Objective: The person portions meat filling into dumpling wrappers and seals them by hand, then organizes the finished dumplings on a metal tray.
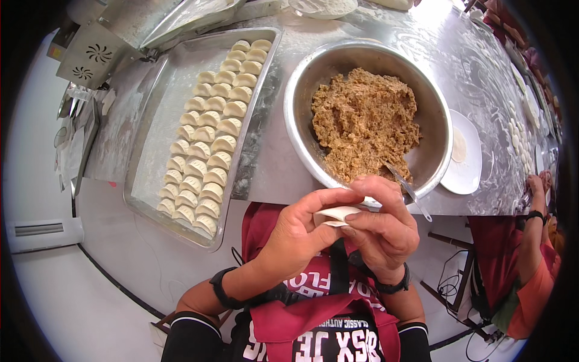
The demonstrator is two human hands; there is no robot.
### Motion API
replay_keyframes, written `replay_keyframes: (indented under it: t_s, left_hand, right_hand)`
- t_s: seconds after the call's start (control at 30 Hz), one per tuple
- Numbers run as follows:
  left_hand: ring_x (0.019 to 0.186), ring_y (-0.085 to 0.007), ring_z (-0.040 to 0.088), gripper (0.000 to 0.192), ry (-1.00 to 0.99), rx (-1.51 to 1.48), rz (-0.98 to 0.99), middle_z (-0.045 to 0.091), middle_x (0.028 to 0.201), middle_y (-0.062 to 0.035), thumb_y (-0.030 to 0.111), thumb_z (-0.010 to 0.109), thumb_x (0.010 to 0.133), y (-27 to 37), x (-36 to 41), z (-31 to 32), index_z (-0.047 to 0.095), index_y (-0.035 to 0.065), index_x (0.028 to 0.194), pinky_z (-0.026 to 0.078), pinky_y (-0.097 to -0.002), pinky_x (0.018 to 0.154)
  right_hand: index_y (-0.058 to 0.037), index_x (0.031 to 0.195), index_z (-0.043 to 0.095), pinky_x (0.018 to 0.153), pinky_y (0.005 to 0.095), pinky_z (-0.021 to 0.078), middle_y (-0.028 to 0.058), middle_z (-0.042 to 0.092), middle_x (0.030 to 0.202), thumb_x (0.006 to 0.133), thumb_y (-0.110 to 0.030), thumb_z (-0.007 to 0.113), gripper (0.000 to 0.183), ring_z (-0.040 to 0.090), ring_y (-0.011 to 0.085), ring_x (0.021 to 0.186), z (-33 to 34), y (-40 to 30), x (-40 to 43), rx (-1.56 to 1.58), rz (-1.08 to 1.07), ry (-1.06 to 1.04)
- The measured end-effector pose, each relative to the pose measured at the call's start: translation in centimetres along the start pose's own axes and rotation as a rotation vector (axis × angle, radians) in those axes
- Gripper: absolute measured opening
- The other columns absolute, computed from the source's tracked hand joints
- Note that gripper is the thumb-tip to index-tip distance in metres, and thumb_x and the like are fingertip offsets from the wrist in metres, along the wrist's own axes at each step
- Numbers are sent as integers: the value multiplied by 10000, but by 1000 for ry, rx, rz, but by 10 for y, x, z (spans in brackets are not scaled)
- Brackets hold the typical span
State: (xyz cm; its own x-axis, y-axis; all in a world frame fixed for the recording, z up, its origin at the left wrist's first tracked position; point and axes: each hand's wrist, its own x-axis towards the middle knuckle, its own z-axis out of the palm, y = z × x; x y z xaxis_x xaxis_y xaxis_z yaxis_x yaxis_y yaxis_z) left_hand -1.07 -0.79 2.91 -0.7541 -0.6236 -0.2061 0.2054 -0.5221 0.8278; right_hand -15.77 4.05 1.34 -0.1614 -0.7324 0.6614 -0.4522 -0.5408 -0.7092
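Observation:
My left hand point(301, 228) and my right hand point(386, 226) pinch a folded dumpling wrapper point(337, 214) between them, just over the table's near edge. Its edges stand partly apart on the left side; whether filling lies inside cannot be seen. Right behind my hands is a large metal bowl point(294, 122) of brown minced filling point(366, 117). A metal utensil point(414, 197) leans out over the bowl's near rim. To the left, a metal tray point(156, 104) holds several rows of pleated dumplings point(208, 140). A white plate point(470, 158) right of the bowl carries one flat round wrapper point(457, 145).
The metal table point(271, 172) is dusted with flour. A flour-filled bowl point(323, 7) stands at the back, and a metal machine point(97, 56) at the upper left. At right are small dough pieces point(520, 140), a co-worker's arm point(531, 249) and a stool point(459, 271) with cables.

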Motion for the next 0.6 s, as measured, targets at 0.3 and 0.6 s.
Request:
replay_keyframes:
  t_s: [0.3, 0.6]
  left_hand:
    - [1075, -128, 512, 407, -2, 174, 87, 529, 1181, -96, -36, 445, 873, -2, -2, -1, 400, -24, 1278, 422, -247, 904]
    - [1126, -168, 491, 429, -19, 249, 27, 495, 1232, -126, -53, 452, 871, 1, -3, -2, 372, -43, 1292, 405, -278, 944]
  right_hand:
    - [-4, 840, 625, 779, 360, 464, 175, 587, 1060, 657, -23, 705, 200, 565, 307, 966, -2, 2, 4, -30, -3, -43]
    - [-2, 846, 617, 791, 361, 456, 177, 575, 1078, 673, -42, 690, 192, 564, 300, 962, -1, -1, 7, -10, 61, -40]
